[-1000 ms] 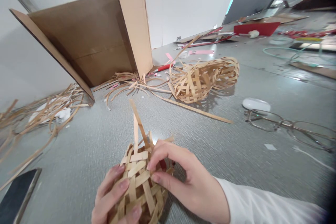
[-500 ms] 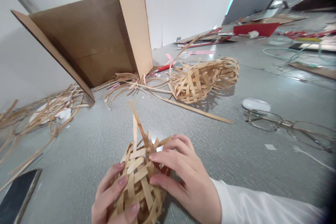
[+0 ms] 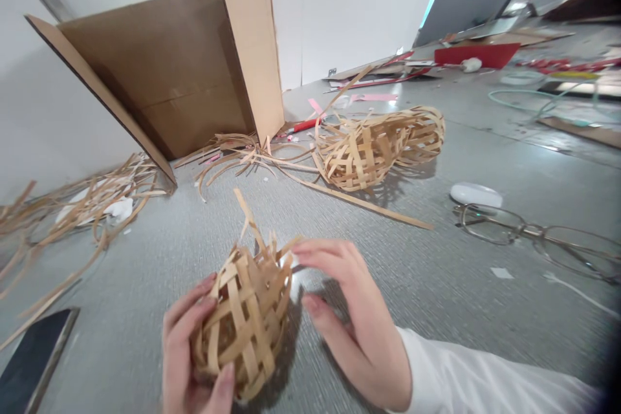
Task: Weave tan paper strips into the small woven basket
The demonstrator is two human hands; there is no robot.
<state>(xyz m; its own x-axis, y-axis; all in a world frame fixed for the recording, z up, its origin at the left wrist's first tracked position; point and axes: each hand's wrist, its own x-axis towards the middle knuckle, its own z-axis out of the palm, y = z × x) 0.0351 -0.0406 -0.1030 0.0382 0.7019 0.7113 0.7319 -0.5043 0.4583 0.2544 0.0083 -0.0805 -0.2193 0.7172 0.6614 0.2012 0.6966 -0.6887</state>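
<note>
A small woven basket [image 3: 250,317] of pale flat strips is near the bottom centre, with loose strip ends sticking up from its far end. My left hand [image 3: 194,343] grips its left side, the fingers on the upper left and the thumb at the lower edge. To the right of the basket, my right hand [image 3: 354,317] has its thumb and fingers apart. Its fingertips are at the strip ends by the upper right rim; whether they touch is hard to tell. A larger woven piece [image 3: 363,152] lies on its side farther back.
An open cardboard box [image 3: 252,52] stands at the back left beside loose strips [image 3: 114,191]. A phone [image 3: 36,359] is at the lower left. Glasses [image 3: 528,229] and a white oval object [image 3: 475,195] lie right. One long strip [image 3: 369,206] crosses the middle.
The small basket has turned and shifted slightly left in my left hand. My right hand has let go of its side, with the thumb now away from the weave.
</note>
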